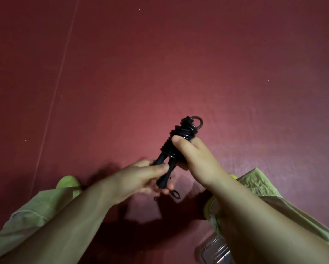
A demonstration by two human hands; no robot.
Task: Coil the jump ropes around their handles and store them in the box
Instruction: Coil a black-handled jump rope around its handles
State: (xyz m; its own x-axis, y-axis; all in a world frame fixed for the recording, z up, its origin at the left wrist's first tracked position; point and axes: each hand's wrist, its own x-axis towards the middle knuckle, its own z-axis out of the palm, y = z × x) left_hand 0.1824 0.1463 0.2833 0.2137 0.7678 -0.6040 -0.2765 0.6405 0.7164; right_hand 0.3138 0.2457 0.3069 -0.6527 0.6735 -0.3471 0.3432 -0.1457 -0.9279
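rope: black jump rope (180, 138) wound around its 2 black handles (164, 168), held up over the red floor (160, 63) | left hand (140, 180): fingers curled around the handle ends | right hand (196, 161): grips the coiled part, thumb on the loops | clear box (215, 250): bottom edge, under right arm

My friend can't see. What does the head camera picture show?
Two hands hold a black jump rope coiled around its handles above a dark red floor. The left hand grips the handle ends; the right hand grips the coil.
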